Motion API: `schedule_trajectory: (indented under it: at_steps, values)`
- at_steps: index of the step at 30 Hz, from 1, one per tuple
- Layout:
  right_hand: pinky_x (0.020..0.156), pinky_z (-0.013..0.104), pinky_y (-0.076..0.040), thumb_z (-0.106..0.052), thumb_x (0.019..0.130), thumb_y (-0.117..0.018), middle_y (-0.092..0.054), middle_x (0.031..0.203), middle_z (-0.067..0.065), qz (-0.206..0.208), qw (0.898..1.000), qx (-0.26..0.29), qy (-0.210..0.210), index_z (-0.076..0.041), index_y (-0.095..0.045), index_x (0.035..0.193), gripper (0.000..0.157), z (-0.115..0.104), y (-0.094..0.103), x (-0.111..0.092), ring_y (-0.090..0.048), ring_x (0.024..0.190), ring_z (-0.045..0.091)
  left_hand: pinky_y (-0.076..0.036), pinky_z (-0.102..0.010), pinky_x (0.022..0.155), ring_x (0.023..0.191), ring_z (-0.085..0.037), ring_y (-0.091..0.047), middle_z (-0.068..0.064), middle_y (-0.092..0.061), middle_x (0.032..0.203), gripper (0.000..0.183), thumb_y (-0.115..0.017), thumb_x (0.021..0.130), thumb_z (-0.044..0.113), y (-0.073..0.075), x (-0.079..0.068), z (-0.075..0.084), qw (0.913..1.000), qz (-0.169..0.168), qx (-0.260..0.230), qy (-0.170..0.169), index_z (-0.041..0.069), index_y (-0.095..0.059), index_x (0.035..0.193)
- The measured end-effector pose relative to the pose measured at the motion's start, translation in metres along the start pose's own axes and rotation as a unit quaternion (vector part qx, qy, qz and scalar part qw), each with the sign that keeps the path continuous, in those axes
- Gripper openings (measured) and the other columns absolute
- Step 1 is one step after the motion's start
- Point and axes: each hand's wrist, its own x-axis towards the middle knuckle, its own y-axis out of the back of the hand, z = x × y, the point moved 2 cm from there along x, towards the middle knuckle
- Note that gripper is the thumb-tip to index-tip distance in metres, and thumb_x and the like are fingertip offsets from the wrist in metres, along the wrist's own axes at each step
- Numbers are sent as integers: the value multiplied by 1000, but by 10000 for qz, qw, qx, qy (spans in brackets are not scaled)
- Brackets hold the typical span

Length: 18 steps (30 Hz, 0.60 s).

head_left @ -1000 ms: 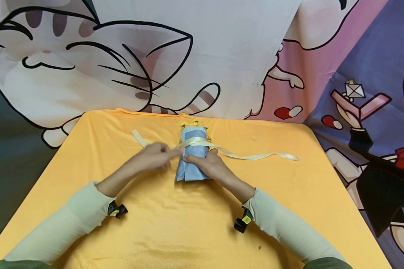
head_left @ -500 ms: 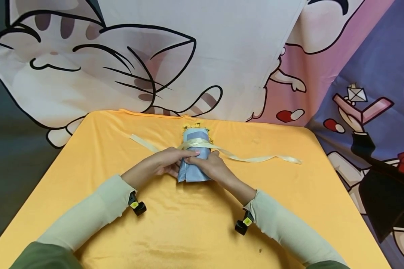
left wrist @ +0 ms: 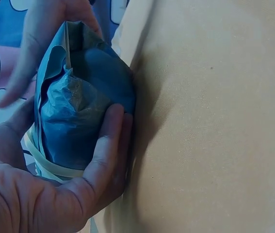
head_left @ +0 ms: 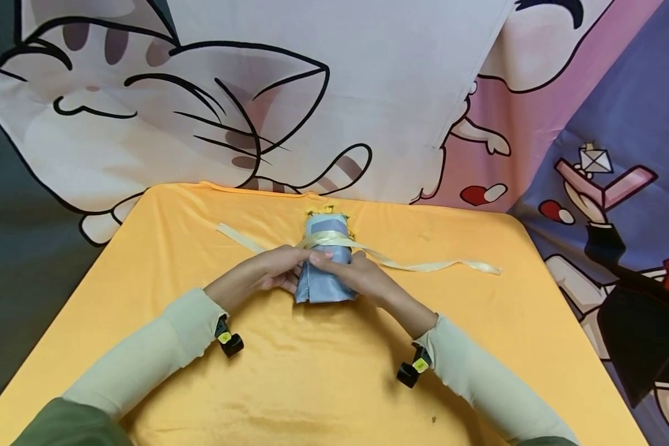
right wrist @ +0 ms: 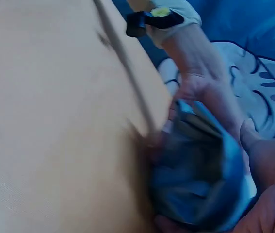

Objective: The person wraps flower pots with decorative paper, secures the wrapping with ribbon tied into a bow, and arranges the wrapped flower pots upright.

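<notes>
A small bouquet lies wrapped in blue paper (head_left: 327, 288), its yellow flowers (head_left: 327, 209) showing at the far end. Around the wrapping passes a cream ribbon (head_left: 331, 238), its loose ends spread left and right on the cloth. My left hand (head_left: 281, 266) grips the bouquet from the left, thumb on top and fingers round the side and underneath, as the left wrist view shows. My right hand (head_left: 362, 275) is at the bouquet's right side. Its thumb reaches over the paper; in the left wrist view that thumb stands straight and apart from the wrap. Its other fingers are mostly hidden.
A yellow cloth (head_left: 312, 371) covers the table. Behind it hangs a white backdrop (head_left: 390, 105) with a cartoon cat, and a blue and pink printed sheet (head_left: 591, 124) is on the right. Small cameras are strapped to both wrists.
My left hand has come from beside the ribbon onto the bouquet and taken hold of it. My right hand has shifted slightly right and away from me, its thumb still over the paper.
</notes>
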Motion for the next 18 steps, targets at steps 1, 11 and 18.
schedule_trajectory:
  at_steps: [1, 11, 18]
  values:
    - [82, 32, -55, -82, 97, -69, -68, 114, 16, 30, 9993, -378, 31, 6, -68, 129, 94, -3, 5, -2, -64, 93, 21, -69, -33, 73, 79, -17, -79, -8, -79, 92, 52, -63, 112, 47, 0, 0, 0, 10000, 45, 24, 9, -3, -69, 127]
    - [64, 36, -61, -16, 108, -73, -86, 99, 11, 1500, 9220, -2813, 2197, -8, -78, 130, 24, -14, 31, -2, -79, 79, 22, -68, -36, 73, 81, -19, -78, -9, -80, 95, 54, -75, 105, 51, 0, -3, -1, 9996, 194, -114, 190, 2, -68, 128]
    - [63, 40, -60, -10, 106, -76, -84, 96, 10, 2292, 8898, -2731, 2849, -6, -82, 115, 11, -11, 30, 3, -74, 75, 22, -68, -35, 72, 80, -18, -79, -8, -81, 95, 55, -76, 104, 52, 0, -4, 0, 9997, 152, -98, 177, 3, -69, 128]
